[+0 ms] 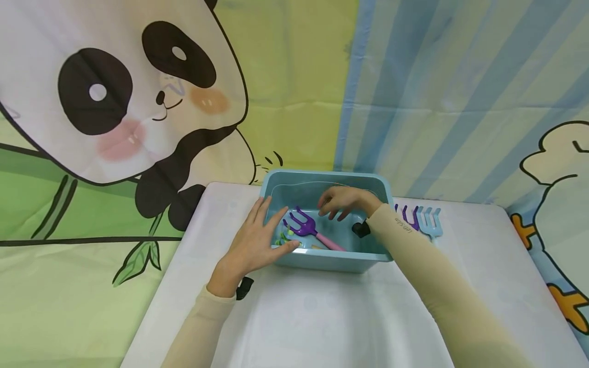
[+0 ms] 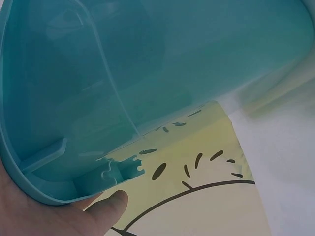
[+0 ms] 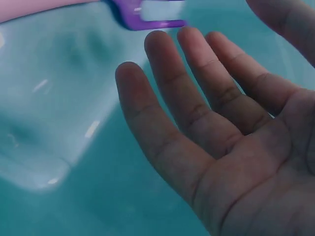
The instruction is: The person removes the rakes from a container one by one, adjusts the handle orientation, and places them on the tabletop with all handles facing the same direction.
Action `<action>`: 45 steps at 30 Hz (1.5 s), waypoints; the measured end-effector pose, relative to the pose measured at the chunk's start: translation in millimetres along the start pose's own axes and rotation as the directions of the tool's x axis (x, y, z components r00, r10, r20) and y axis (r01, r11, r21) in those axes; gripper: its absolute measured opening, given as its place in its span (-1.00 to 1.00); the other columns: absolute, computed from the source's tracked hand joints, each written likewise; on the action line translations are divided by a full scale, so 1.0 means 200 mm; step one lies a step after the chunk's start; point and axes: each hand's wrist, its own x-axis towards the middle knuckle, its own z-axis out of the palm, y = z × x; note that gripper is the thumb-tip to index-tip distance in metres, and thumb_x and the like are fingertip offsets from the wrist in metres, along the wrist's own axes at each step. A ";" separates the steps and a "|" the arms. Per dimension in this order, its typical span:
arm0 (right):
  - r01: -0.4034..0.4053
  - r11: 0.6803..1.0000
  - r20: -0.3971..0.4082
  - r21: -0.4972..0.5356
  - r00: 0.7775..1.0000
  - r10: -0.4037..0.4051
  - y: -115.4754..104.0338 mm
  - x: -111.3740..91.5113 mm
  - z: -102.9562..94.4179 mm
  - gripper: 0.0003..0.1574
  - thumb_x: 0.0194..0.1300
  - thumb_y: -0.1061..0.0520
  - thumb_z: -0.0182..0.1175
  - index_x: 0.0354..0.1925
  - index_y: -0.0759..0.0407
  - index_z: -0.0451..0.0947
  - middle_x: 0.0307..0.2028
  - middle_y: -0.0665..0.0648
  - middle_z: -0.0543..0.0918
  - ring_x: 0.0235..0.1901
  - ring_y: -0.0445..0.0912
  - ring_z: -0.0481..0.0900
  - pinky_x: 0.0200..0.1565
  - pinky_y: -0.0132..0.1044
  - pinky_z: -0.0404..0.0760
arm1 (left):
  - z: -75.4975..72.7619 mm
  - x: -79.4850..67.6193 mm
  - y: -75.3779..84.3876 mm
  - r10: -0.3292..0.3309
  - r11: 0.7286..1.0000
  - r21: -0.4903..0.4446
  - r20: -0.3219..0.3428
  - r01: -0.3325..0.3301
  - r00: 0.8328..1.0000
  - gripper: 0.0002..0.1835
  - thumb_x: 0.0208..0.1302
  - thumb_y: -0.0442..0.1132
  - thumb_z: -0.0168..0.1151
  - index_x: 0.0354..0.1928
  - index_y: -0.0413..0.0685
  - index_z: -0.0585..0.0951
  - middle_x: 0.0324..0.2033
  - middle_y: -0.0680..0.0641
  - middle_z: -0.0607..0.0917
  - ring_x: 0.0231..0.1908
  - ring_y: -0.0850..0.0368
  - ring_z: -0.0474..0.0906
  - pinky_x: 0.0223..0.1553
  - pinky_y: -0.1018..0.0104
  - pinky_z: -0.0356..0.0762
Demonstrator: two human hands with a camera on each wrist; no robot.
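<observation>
A light blue plastic tub (image 1: 322, 262) stands on the white table. Inside it lies a toy hand fork (image 1: 303, 226) with purple tines and a pink handle. Small green and yellowish pieces (image 1: 286, 237) lie beside the fork, partly hidden. My left hand (image 1: 250, 240) rests at the tub's left rim with fingers spread. Over the inside of the tub, my right hand (image 1: 345, 199) hovers with loosely bent fingers and holds nothing. In the right wrist view its fingertips are near the purple fork head (image 3: 130, 14).
Right of the tub, a second purple fork (image 1: 409, 217) and a light blue fork (image 1: 430, 223) lie on the white tabletop (image 1: 317, 317), partly covered by the right sleeve. A printed cloth (image 1: 299, 76) with cartoon animals hangs behind the table.
</observation>
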 end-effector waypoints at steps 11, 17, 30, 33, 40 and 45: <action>-0.135 0.975 0.067 -0.176 0.987 0.148 0.14 0.12 0.07 -0.74 0.39 0.06 0.23 -0.05 0.19 0.59 -0.12 0.22 0.62 -0.12 0.11 0.59 -0.04 0.06 0.62 | 0.01 0.01 0.00 0.013 1.000 -0.003 -0.003 -0.013 1.000 0.01 0.20 0.62 -0.14 0.53 0.16 0.26 0.55 -0.23 -0.03 0.53 -0.16 -0.30 0.37 -0.21 0.09; -0.155 0.962 0.126 -0.223 0.974 0.187 0.15 0.16 0.14 -0.78 0.30 0.04 0.33 -0.20 0.14 0.59 -0.31 0.12 0.61 -0.30 -0.04 0.54 -0.07 0.03 0.63 | 0.01 0.00 -0.01 0.009 1.000 0.010 -0.017 -0.009 1.000 0.00 0.20 0.62 -0.13 0.53 0.16 0.27 0.54 -0.24 -0.02 0.52 -0.20 -0.25 0.37 -0.21 0.09; -0.187 0.909 0.022 -0.372 0.977 0.210 0.12 0.19 0.24 -0.79 0.28 0.06 0.36 -0.24 0.17 0.60 -0.30 0.15 0.71 -0.22 0.00 0.67 -0.06 0.00 0.65 | 0.00 0.00 0.00 0.005 1.000 -0.004 -0.016 -0.005 1.000 0.00 0.20 0.61 -0.12 0.52 0.16 0.28 0.54 -0.24 0.00 0.53 -0.17 -0.27 0.36 -0.22 0.10; -0.186 0.903 0.030 -0.388 0.976 0.214 0.12 0.18 0.23 -0.79 0.30 0.07 0.33 -0.25 0.21 0.62 -0.32 0.16 0.71 -0.24 -0.01 0.67 -0.07 -0.01 0.66 | 0.01 0.01 0.00 0.005 1.000 0.003 -0.019 -0.005 1.000 0.00 0.20 0.61 -0.12 0.52 0.16 0.28 0.54 -0.24 0.00 0.53 -0.16 -0.27 0.37 -0.21 0.10; -0.196 0.930 0.034 -0.311 0.976 0.217 0.13 0.17 0.19 -0.68 0.28 0.05 0.31 -0.09 0.20 0.52 -0.24 0.19 0.64 -0.26 -0.01 0.64 -0.21 -0.11 0.68 | 0.01 0.01 0.00 0.003 1.000 0.012 -0.012 -0.003 1.000 0.01 0.19 0.63 -0.14 0.52 0.16 0.28 0.54 -0.24 0.00 0.53 -0.17 -0.27 0.37 -0.19 0.10; -0.208 0.963 0.112 -0.169 0.967 0.229 0.14 0.19 0.17 -0.61 0.31 0.10 0.31 0.04 0.20 0.51 -0.16 0.22 0.62 -0.20 0.02 0.62 -0.23 -0.11 0.68 | 0.00 0.01 0.00 0.003 1.000 0.009 -0.009 -0.003 1.000 0.01 0.18 0.63 -0.14 0.53 0.16 0.27 0.54 -0.24 -0.01 0.53 -0.16 -0.28 0.38 -0.17 0.09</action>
